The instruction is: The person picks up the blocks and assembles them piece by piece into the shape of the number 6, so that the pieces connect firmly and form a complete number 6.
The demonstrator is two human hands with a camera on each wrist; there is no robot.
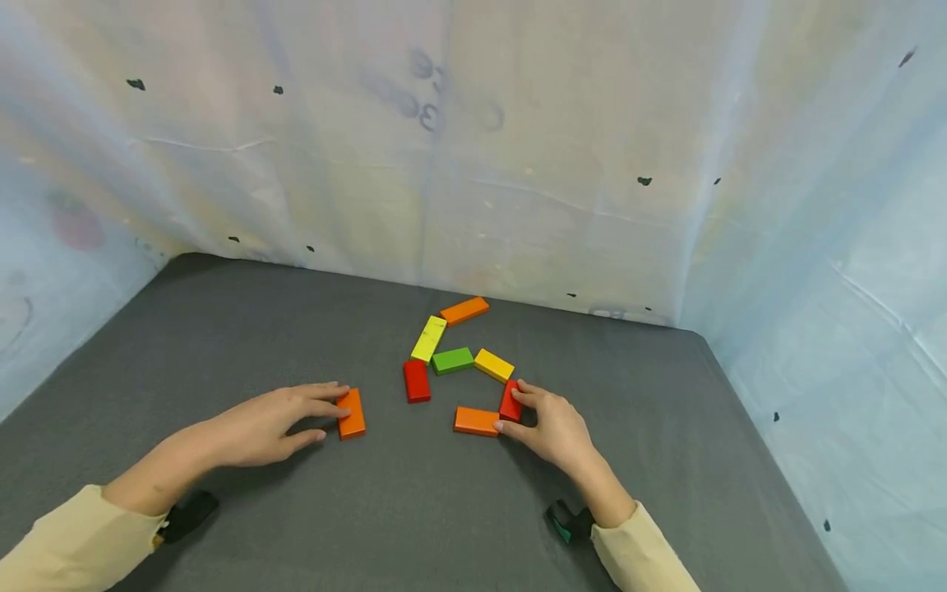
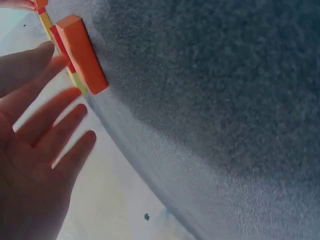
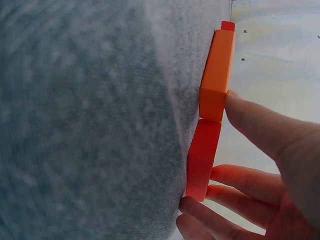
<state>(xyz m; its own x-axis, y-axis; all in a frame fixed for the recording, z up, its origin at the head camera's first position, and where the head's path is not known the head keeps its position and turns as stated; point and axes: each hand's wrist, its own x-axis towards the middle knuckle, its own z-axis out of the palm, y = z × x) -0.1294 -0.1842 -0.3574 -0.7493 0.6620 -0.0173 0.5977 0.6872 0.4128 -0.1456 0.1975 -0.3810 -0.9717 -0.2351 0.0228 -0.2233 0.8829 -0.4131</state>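
My left hand (image 1: 277, 419) is spread, its fingertips over the left edge of an orange block (image 1: 352, 413) that lies apart from the others. In the left wrist view the fingers of the left hand (image 2: 40, 135) stand loosely beside that orange block (image 2: 82, 55). My right hand (image 1: 551, 427) rests its thumb on the right end of another orange block (image 1: 476, 420), and its fingers touch a red block (image 1: 510, 401). From the right wrist view, thumb and fingers of the right hand (image 3: 270, 165) touch the adjoining orange block (image 3: 218, 75) and red block (image 3: 203, 160).
A curved row continues through a yellow block (image 1: 493, 365), a green block (image 1: 452, 361), a lime-yellow block (image 1: 429, 339) and an orange block (image 1: 464, 311) at the back. Another red block (image 1: 417, 381) meets the lime-yellow one. Pale sheeting (image 1: 518, 164) encloses the dark grey table (image 1: 399, 510).
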